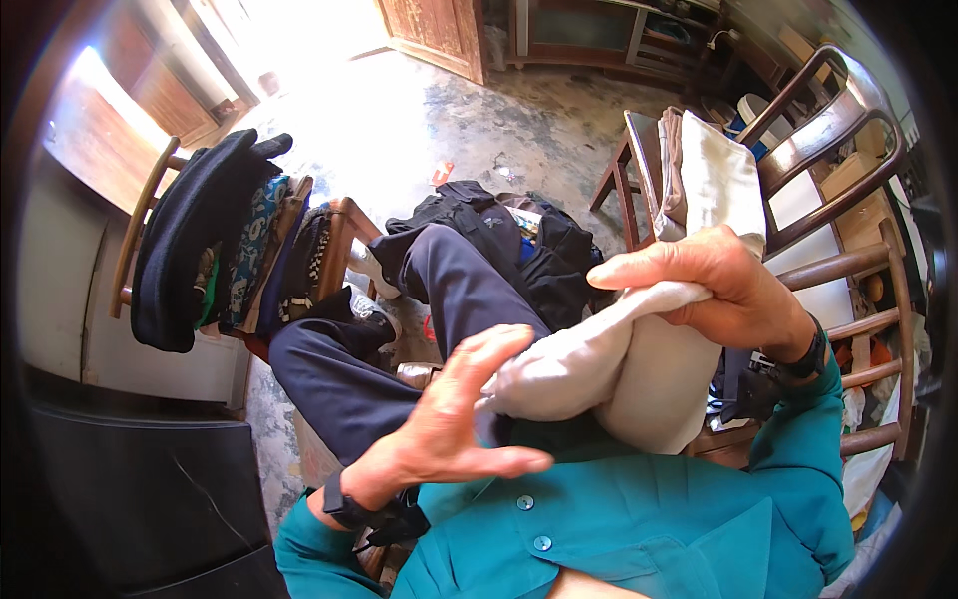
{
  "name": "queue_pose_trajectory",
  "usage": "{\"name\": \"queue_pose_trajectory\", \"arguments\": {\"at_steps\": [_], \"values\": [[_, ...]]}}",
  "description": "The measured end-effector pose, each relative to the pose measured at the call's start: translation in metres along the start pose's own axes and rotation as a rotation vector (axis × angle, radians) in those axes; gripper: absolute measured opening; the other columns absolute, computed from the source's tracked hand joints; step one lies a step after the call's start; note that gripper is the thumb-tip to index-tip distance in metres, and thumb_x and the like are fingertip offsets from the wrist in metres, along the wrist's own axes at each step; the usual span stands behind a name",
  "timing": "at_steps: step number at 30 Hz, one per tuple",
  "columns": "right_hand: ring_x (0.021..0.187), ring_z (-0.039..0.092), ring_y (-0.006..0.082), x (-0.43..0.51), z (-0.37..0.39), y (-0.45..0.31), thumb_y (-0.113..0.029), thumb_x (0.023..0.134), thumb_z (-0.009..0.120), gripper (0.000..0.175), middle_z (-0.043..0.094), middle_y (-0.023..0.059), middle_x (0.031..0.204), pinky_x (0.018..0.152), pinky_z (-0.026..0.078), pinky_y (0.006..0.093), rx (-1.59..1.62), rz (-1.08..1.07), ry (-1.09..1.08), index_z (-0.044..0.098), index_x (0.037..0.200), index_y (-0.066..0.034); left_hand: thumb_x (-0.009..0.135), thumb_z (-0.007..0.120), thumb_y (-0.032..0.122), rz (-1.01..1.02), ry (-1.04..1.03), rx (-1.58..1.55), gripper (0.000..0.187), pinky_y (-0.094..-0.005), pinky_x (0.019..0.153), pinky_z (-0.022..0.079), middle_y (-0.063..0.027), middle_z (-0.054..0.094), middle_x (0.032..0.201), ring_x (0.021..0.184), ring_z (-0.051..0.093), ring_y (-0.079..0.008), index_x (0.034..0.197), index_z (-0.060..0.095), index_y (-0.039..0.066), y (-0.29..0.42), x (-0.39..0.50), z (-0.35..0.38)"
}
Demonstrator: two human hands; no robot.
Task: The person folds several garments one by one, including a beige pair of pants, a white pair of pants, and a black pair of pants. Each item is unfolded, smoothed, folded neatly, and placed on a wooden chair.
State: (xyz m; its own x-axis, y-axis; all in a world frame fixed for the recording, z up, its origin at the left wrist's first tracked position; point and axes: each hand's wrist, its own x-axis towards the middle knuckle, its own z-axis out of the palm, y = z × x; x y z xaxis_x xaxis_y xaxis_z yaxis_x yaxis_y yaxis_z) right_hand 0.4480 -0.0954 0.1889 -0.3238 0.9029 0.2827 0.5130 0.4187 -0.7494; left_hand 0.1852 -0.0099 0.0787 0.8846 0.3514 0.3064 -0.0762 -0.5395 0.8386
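Observation:
My right hand (696, 281) grips the upper edge of a light beige cloth garment (658, 382), which hangs in folds over my lap. Its lower folds reach toward my left hand (456, 419), whose thumb and fingers are spread apart with nothing between them. Dark trousers cover my legs beyond the cloth. On the floor past my knees lies a heap of dark clothes (554, 247). To the right, folded white cloth (718, 172) and brownish cloth (672, 172) rest on a wooden chair.
At left, a wooden chair (348, 217) bears a stack of folded garments, with a thick dark one (202, 232) outermost. A black glossy surface (142, 487) stands at lower left. Another chair with wooden rails (872, 326) is close on the right. A wooden door (441, 30) stands ajar ahead.

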Motion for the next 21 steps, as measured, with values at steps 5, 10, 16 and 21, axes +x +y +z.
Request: {"name": "queue_pose_trajectory", "arguments": {"at_steps": [5, 10, 16, 21], "values": [[0.093, 0.064, 0.0294, -0.002, -0.01, -0.002, 0.003, 0.072, 0.062, 0.041, 0.066, 0.0141, 0.1, 0.082, 0.05, 0.0303, -0.045, -0.025, -0.025, 0.06, 0.113, -0.0024, 0.075, 0.066, 0.003, -0.299, -0.016, 0.002, 0.028, -0.0313, 0.076, 0.051, -0.0093, 0.066, 0.091, 0.086, 0.065, -0.0181, 0.102, 0.062, 0.004, -0.024, 0.036, -0.001], [0.075, 0.059, 0.0157, -0.015, -0.03, 0.035, -0.009, 0.074, 0.069, 0.037, 0.064, 0.012, 0.088, 0.072, 0.048, 0.0284, -0.104, 0.328, -0.074, 0.058, 0.109, -0.0006, 0.075, 0.061, -0.006, -0.359, 0.488, 0.117, 0.029, -0.0266, 0.077, 0.048, -0.0056, 0.062, 0.094, 0.087, 0.058, -0.0124, 0.104, 0.062, 0.0, -0.014, 0.036, -0.088], [0.064, 0.062, 0.0299, -0.039, 0.015, 0.098, -0.018, 0.073, 0.069, 0.023, 0.06, 0.0211, 0.07, 0.064, 0.049, 0.0332, -0.087, 0.367, -0.227, 0.065, 0.087, 0.0, 0.073, 0.051, -0.012, 0.075, 0.612, 0.634, 0.036, -0.0249, 0.086, 0.042, -0.0072, 0.062, 0.099, 0.094, 0.056, -0.0144, 0.106, 0.061, 0.0, 0.058, 0.015, -0.154], [0.072, 0.062, 0.0287, -0.051, 0.004, 0.137, -0.014, 0.077, 0.064, 0.019, 0.062, 0.0158, 0.078, 0.067, 0.049, 0.0343, -0.24, 0.313, -0.099, 0.06, 0.092, -0.0038, 0.082, 0.054, -0.006, -0.103, 0.756, 0.84, 0.028, -0.028, 0.088, 0.044, -0.0069, 0.061, 0.101, 0.094, 0.056, -0.0156, 0.108, 0.059, 0.0, 0.089, -0.031, -0.201]]}}
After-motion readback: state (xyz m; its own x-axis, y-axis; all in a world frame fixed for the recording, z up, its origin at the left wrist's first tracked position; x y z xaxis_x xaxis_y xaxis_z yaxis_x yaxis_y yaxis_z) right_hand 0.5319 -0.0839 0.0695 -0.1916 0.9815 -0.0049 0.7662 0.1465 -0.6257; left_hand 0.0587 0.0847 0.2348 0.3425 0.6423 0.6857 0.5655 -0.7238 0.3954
